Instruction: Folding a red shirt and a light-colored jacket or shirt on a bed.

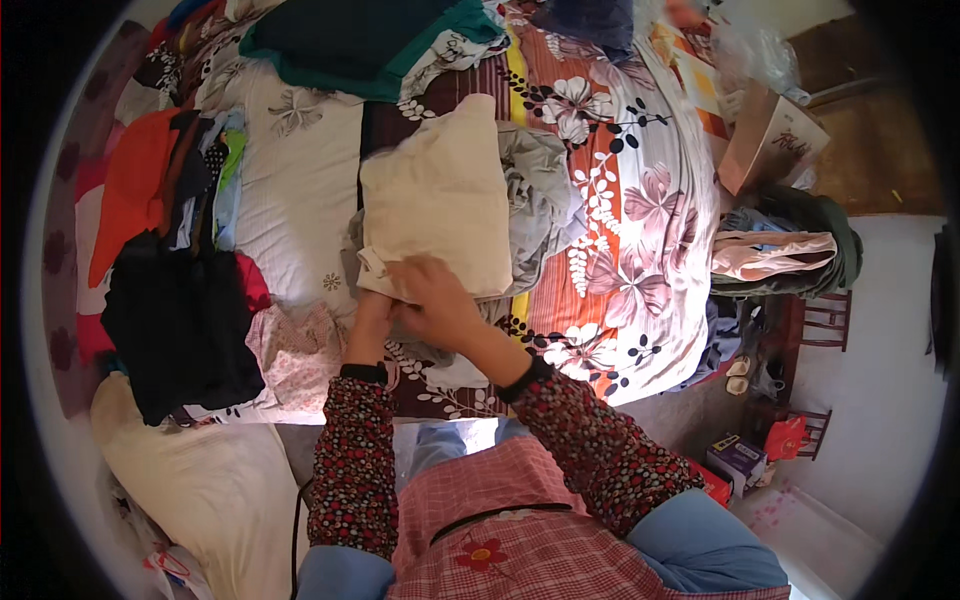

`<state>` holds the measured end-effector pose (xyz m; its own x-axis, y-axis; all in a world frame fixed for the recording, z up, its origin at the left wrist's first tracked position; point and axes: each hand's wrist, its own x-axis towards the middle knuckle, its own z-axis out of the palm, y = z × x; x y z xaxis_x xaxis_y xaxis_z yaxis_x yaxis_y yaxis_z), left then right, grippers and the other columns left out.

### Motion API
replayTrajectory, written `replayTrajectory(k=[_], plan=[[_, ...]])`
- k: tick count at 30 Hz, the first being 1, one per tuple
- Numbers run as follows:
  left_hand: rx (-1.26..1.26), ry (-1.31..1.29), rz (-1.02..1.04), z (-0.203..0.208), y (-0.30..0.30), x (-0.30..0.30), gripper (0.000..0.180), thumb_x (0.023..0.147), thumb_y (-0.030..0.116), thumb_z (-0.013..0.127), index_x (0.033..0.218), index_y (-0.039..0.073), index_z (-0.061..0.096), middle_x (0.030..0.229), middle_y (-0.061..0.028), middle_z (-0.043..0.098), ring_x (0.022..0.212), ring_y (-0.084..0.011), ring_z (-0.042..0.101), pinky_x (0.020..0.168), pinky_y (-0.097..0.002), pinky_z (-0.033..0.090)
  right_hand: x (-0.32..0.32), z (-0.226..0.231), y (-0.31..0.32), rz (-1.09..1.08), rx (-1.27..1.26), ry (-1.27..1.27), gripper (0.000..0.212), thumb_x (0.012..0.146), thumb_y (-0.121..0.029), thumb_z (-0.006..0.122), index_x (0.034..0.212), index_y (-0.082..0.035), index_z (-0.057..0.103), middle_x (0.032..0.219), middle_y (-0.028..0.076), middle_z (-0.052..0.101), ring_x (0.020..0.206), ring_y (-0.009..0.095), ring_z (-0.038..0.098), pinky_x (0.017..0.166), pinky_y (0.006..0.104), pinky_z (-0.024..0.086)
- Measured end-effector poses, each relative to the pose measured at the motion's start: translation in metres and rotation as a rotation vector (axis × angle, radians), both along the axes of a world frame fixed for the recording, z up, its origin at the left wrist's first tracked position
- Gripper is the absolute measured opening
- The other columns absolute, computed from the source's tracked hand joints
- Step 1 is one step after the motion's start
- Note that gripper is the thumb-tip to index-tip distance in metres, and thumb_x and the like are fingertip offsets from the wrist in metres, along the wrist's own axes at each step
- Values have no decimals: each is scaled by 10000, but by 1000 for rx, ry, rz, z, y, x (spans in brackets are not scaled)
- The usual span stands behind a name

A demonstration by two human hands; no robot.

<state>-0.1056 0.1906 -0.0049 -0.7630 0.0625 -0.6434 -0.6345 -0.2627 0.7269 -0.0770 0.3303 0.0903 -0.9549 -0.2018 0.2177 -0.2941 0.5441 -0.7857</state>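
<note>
A cream garment (pixel 440 200), folded into a flat bundle, lies in front of me on top of a rumpled grey cloth (pixel 540 190). At its near left corner, my left hand (pixel 373 315) is closed on the cream garment's edge, with its fingers partly hidden. Beside it, my right hand (pixel 435 298) has bent fingers gripping the same near edge, where a small whitish flap (pixel 373 264) shows. Both hands nearly touch. Patterned dark sleeve covers (pixel 352 460) reach to my wrists.
A flowered bedspread (pixel 640 215) spreads under the cloth. To the left are a black garment (pixel 180 335), an orange garment (pixel 135 190) and several folded clothes. A dark green-edged garment (pixel 340 45) lies at the far side. A cardboard box (pixel 770 140) stands far right.
</note>
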Motion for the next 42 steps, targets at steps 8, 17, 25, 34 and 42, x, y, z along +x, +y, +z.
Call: replayTrajectory(k=[8, 17, 25, 34, 42], plan=[[241, -271, 178, 17, -17, 20, 554, 865, 534, 438, 1207, 98, 455, 1151, -102, 507, 1027, -247, 519, 858, -453, 444, 37, -81, 98, -730, -98, -452, 632, 689, -170, 654, 1239, 3, 397, 1143, 207, 487, 1005, 360, 501, 870, 418, 416], [-61, -154, 159, 40, 6, 16, 551, 811, 401, 622, 1184, 17, 495, 1082, -107, 549, 904, -196, 540, 781, -349, 445, 23, -89, 76, -740, 87, -279, 569, 776, -129, 538, 1301, -42, 339, 1163, 247, 506, 1056, 416, 497, 860, 444, 426], [-325, 44, 111, 20, 27, 34, 337, 806, 294, 642, 937, -15, 633, 870, -42, 624, 769, -98, 542, 677, -252, 404, 41, -109, 111, -992, 42, -313, 300, 826, -108, 436, 1110, -109, 534, 858, 193, 625, 797, 379, 601, 679, 426, 466], [22, -207, -5, -18, -12, 33, 384, 783, 265, 673, 1077, 60, 537, 992, -63, 569, 917, -172, 545, 807, -309, 431, 30, -103, 137, -828, -1039, -671, 379, 771, -111, 562, 1135, -10, 526, 924, 96, 623, 700, 163, 573, 622, 243, 450], [-123, 38, -127, 19, 39, 23, 424, 723, 140, 670, 1102, -5, 549, 1015, -81, 600, 867, -189, 590, 708, -295, 468, -7, -82, 144, -554, -681, -968, 432, 778, -178, 659, 1108, 58, 509, 986, 105, 592, 861, 208, 595, 750, 318, 489]])
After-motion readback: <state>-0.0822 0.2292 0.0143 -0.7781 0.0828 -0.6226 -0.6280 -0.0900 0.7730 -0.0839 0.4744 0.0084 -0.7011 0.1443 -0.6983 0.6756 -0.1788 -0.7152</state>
